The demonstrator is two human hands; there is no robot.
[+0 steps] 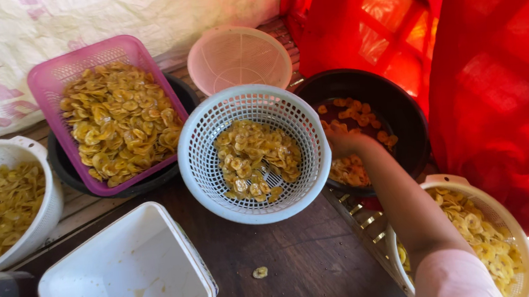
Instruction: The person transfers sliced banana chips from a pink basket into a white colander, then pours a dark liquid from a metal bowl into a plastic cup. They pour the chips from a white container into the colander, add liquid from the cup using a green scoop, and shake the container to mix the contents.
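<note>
My right hand (pixel 341 142) reaches in from the lower right and grips the right rim of a round white lattice basket (pixel 202 172). A shallow layer of yellow banana chips (pixel 256 158) lies in the basket. Just behind the hand sits a black bowl (pixel 402 103) with orange-tinted chips in it, and the basket's edge overlaps this bowl. My forearm passes over a cream basket (pixel 511 226) full of chips at the lower right. My left hand is out of view.
A pink rectangular basket (pixel 42 78) heaped with chips rests on a black basin. An empty pink round strainer (pixel 238 56) is behind, a white colander (pixel 41 153) of chips at left, and a white tub (pixel 157 229) in front. One chip (pixel 260 272) lies on the wooden table. Red cloth (pixel 498 86) hangs at right.
</note>
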